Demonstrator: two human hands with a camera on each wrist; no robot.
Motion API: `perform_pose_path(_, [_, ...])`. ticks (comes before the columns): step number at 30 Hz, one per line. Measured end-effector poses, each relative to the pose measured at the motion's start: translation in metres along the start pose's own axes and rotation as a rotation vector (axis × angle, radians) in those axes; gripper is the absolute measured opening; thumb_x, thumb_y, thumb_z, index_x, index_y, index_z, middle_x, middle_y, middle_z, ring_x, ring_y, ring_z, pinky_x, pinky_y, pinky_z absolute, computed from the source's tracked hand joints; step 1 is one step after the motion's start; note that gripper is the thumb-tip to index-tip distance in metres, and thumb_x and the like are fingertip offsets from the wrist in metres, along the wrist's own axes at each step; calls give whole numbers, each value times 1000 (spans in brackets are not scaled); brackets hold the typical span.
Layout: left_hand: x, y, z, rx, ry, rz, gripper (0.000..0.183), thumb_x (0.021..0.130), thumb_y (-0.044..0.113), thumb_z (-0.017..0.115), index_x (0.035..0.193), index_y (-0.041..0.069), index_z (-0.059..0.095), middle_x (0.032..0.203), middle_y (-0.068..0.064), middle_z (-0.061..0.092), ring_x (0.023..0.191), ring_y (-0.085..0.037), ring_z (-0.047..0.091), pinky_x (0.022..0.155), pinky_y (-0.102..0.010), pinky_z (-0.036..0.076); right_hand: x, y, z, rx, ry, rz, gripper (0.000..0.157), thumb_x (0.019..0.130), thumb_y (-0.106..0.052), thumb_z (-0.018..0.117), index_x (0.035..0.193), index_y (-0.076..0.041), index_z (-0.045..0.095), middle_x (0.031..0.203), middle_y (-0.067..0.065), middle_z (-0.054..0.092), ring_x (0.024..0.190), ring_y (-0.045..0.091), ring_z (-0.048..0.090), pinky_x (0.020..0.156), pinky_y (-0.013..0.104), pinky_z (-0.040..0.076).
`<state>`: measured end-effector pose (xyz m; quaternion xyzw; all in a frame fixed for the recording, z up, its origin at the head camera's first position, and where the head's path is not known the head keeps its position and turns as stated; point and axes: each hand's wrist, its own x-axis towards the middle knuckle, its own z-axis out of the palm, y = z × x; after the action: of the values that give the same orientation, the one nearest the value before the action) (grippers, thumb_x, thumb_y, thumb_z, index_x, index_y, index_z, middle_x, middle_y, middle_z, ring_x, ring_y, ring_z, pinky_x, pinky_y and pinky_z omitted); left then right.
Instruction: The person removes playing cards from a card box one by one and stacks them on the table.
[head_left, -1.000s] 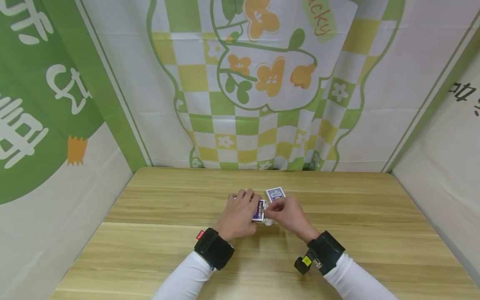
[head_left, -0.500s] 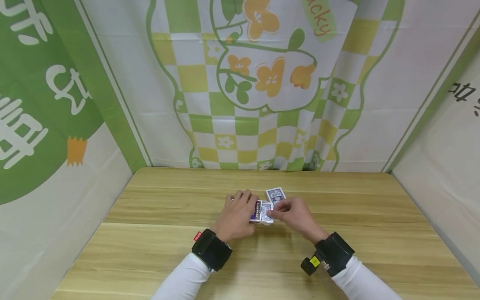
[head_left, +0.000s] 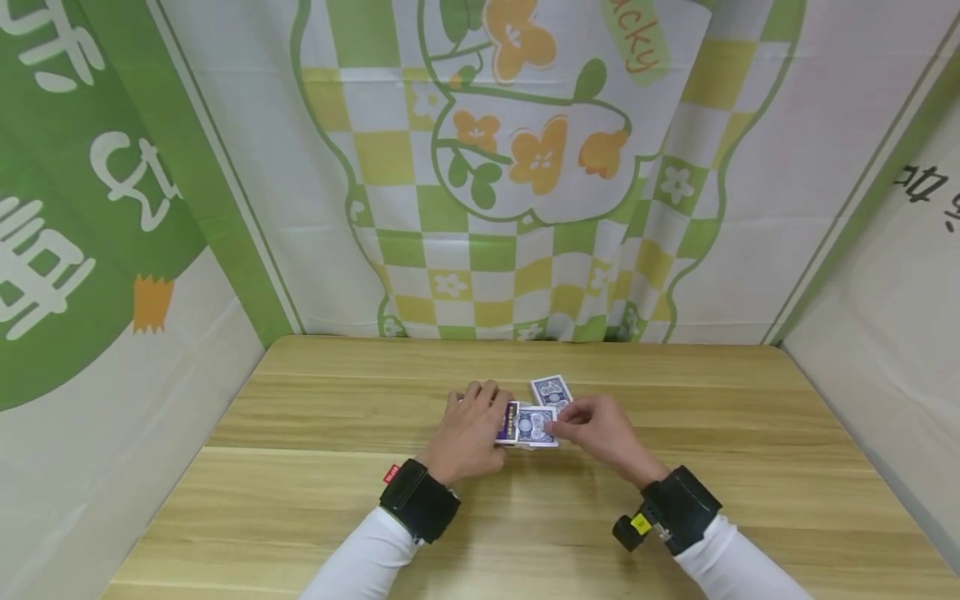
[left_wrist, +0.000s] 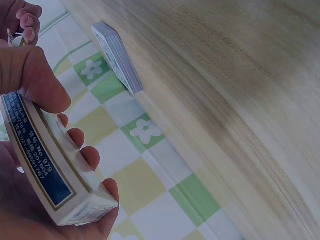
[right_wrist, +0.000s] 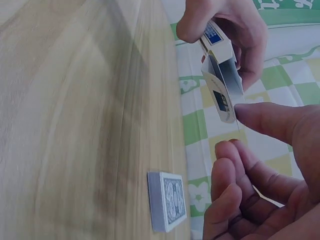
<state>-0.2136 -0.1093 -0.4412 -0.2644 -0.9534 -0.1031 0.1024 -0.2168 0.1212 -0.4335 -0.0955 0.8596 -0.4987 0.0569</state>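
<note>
My left hand (head_left: 465, 432) grips a card box (head_left: 507, 422), its thumb on one side and fingertips curled round the other. The left wrist view shows the box (left_wrist: 55, 175) with a blue printed panel and clear wrap round it. A playing card (head_left: 536, 427) with a blue-and-white back sticks out of the box's right end. My right hand (head_left: 600, 433) pinches the card's outer edge with thumb and fingers. In the right wrist view, the box's end is open, with a printed flap (right_wrist: 219, 95) hanging out close to the right thumb (right_wrist: 260, 117).
A deck of cards (head_left: 550, 389) with the same blue back lies on the wooden table (head_left: 337, 500), just behind the hands. Its stacked white edges show in the left wrist view. A patterned curtain (head_left: 517, 250) hangs along the table's back edge, with cloth walls on both sides.
The right hand has moved right, drawing the blue-backed card farther out of the box. The left hand has shifted slightly left with the box. The deck has stayed in place.
</note>
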Motion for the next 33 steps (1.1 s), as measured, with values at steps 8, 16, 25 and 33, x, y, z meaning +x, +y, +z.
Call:
perform_pose_path(8, [-1, 0, 0, 1, -1, -1, 63, 67, 14, 80, 125, 10, 58, 120, -9, 56, 113, -30, 51, 96, -55, 44, 2, -7, -3, -228, 96, -168, 38, 78, -22, 88, 105, -3, 70, 98, 7, 69, 86, 24, 63, 71, 36, 53])
perform_pose_path(16, [-1, -1, 2, -5, -2, 11, 60, 68, 16, 81, 124, 11, 58, 117, -7, 56, 110, -28, 51, 93, -53, 44, 6, -22, -4, -574, -59, -524, 36, 71, -26, 92, 100, -14, 76, 116, 8, 68, 110, 29, 61, 92, 46, 52])
perform_pose_path(25, [-1, 1, 1, 17, -33, 15, 64, 66, 16, 82, 126, 10, 58, 121, -9, 55, 109, -28, 51, 95, -55, 44, 11, -31, -2, -597, -213, -530, 35, 72, -23, 92, 101, -12, 77, 124, 13, 64, 117, 32, 58, 98, 48, 50])
perform_pose_path(33, [-1, 2, 0, 16, -39, 23, 64, 65, 16, 82, 124, 10, 58, 119, -7, 55, 107, -26, 50, 94, -53, 44, 15, -31, 0, -593, -272, -517, 37, 71, -22, 92, 104, -14, 76, 115, 4, 66, 101, 19, 62, 84, 34, 55])
